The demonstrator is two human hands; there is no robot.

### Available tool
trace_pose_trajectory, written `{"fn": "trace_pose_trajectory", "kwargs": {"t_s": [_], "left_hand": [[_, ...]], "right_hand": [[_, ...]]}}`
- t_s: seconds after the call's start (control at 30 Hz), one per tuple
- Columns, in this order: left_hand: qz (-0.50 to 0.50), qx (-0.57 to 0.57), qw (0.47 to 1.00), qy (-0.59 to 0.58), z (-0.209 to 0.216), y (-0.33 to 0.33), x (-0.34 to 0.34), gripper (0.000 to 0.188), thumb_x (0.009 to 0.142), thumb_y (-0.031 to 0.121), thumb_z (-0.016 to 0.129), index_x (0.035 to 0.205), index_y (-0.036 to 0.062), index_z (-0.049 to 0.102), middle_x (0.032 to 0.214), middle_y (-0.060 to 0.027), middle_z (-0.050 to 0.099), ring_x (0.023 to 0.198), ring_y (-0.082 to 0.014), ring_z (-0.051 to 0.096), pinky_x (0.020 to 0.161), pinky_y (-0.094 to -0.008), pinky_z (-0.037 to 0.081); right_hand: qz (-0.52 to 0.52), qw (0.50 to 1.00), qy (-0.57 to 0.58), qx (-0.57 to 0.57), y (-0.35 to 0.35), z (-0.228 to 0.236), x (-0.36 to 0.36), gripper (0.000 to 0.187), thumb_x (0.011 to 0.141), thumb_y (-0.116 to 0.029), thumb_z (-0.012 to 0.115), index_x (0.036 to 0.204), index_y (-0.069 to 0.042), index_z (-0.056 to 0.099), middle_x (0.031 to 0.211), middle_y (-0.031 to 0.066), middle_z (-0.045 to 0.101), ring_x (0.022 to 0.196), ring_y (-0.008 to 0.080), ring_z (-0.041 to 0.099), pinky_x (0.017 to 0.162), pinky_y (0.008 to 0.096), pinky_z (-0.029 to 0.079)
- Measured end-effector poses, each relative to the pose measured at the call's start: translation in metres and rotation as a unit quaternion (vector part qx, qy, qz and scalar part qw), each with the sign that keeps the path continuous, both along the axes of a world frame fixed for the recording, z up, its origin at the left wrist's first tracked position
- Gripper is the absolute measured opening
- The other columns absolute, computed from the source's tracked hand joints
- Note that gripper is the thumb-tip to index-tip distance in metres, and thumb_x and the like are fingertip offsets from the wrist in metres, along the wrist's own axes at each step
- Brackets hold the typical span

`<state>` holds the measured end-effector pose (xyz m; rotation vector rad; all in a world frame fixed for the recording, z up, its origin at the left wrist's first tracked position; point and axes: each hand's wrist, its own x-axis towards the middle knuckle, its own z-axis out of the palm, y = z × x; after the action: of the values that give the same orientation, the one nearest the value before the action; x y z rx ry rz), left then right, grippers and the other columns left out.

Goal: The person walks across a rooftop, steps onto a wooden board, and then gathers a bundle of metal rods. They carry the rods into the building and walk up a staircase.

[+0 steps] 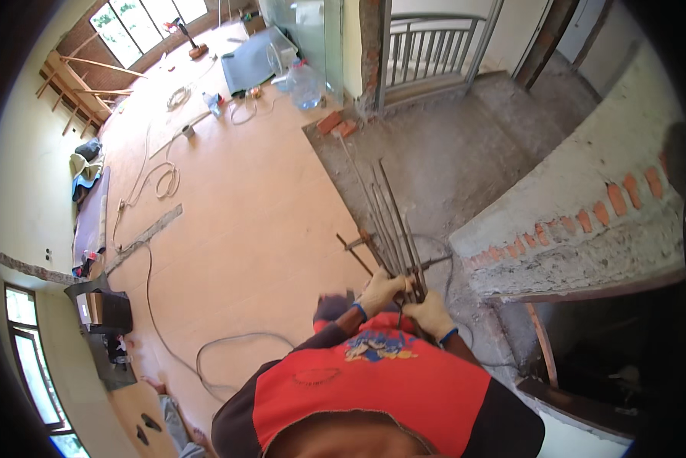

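A bundle of long rusty steel bars (386, 214) reaches from my hands toward the far concrete floor. Short cross pieces (366, 243) stick out near its lower end. My left hand (382, 288) is closed around the bars at the left side. My right hand (428, 311) grips them just beside it, on the right. Both hands wear light work gloves with blue cuffs. My red and black shirt (373, 389) fills the lower middle of the view.
A brick and concrete wall ledge (579, 229) stands at the right, with a dark opening below. Cables (163, 179) trail over the orange floor at the left. A metal railing (430, 49), a large water bottle (305, 84) and loose bricks (334, 124) lie farther back.
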<state>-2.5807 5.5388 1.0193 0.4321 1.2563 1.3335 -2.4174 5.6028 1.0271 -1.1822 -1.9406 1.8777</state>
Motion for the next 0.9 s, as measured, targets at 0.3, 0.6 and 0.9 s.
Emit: {"fn": "trace_pose_trajectory", "kwargs": {"t_s": [0.3,0.6,0.9], "left_hand": [[0.012,-0.009,0.999,-0.048,-0.021,0.174,-0.126,0.025,0.088,0.02,0.072,0.1,-0.0003,0.064,0.09,-0.0028,0.066,0.076,-0.0112,0.063,0.07,-0.0265,0.054],[-0.217,-0.018,0.975,-0.048,-0.01,0.398,-0.255,0.031,0.079,0.009,0.069,0.108,-0.0001,0.064,0.095,-0.0039,0.068,0.088,-0.0133,0.064,0.079,-0.0279,0.053],[-0.344,-0.008,0.938,-0.049,-0.078,0.643,-0.258,0.029,0.082,0.014,0.068,0.107,0.0012,0.063,0.096,-0.0029,0.067,0.087,-0.0133,0.064,0.079,-0.0291,0.053]], "right_hand": [[-0.014,0.999,-0.036,0.02,0.166,-0.001,-0.134,0.043,0.072,-0.012,0.071,0.112,0.002,0.065,0.096,0.0132,0.073,0.089,0.0226,0.071,0.077,0.034,0.054],[-0.234,0.969,-0.066,0.039,0.321,0.007,-0.252,0.026,0.069,-0.014,0.07,0.087,0.003,0.065,0.073,0.0072,0.065,0.071,0.0153,0.062,0.066,0.0345,0.05],[-0.363,0.928,-0.086,0.011,0.524,-0.054,-0.267,0.026,0.07,-0.016,0.071,0.086,0.005,0.068,0.068,0.0067,0.065,0.064,0.016,0.062,0.06,0.0367,0.049]]}}
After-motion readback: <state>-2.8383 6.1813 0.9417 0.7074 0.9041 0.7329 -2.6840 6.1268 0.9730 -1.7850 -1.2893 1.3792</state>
